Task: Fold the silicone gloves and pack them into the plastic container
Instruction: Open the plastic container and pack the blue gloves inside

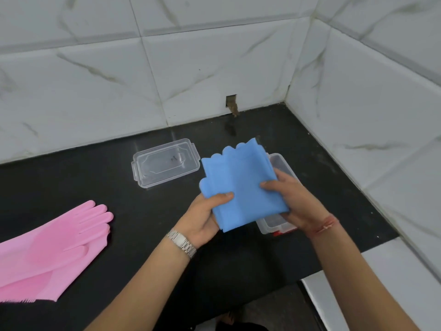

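Left hand [202, 217], right hand [290, 199] both pinch folded blue gloves [241, 187] above clear container [281, 163]

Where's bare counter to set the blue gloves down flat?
Free: the dark counter between the pink gloves and the left hand, in front of the clear lid. Also the back strip along the tiled wall. Crowded: right side, where the container sits under the blue gloves and right hand.
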`<state>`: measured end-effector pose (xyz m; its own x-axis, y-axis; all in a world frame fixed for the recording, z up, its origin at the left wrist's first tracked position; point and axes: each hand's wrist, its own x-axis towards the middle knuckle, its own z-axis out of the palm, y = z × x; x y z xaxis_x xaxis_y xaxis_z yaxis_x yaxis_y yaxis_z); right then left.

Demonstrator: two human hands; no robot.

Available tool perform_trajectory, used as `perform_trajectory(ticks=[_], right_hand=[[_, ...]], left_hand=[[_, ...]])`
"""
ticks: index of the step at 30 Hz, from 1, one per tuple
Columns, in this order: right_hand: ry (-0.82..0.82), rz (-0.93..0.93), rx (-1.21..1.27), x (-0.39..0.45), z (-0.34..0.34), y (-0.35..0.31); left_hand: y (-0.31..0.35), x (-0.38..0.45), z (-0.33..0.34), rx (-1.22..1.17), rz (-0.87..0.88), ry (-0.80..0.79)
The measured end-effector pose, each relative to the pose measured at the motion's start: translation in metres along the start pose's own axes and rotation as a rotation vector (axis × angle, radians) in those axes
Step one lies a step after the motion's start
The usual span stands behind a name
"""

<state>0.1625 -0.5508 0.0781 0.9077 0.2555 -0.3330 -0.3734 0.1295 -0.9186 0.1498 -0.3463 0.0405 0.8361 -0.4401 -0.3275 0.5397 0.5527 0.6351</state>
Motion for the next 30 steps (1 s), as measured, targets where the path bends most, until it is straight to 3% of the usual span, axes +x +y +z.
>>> perform_trajectory(ticks=[4,8,14,20,24,27,30], right_hand=[[0.152,-0.073,-0.355,-0.001,-0.03,-0.011],[0.342,-0.012,-0.731,0.012,-0.053,-0.003],[0.509,0.02,-1.053,0.026,-0.057,0.009],[0.54,0.084,-1.193,0.032,-0.041,0.027],[0.554,0.137,-1.161,0.033,-0.034,0.037],[0.522,0.195,-1.217,0.034,-0.033,0.045],[0.503,0.212,-1.261,0.033,-0.033,0.047]], left_hand=[[-0.007,0.035,0.043,0.125,-0.021,0.149],[-0.026,0.066,0.075,0.321,-0.035,0.38],[-0.057,0.089,0.091,0.549,-0.062,0.5],[-0.062,0.094,0.094,0.601,-0.121,0.525],[-0.061,0.09,0.089,0.693,-0.007,0.495],[-0.06,0.084,0.079,0.971,0.24,0.459],[-0.059,0.082,0.071,1.444,0.345,0.378]])
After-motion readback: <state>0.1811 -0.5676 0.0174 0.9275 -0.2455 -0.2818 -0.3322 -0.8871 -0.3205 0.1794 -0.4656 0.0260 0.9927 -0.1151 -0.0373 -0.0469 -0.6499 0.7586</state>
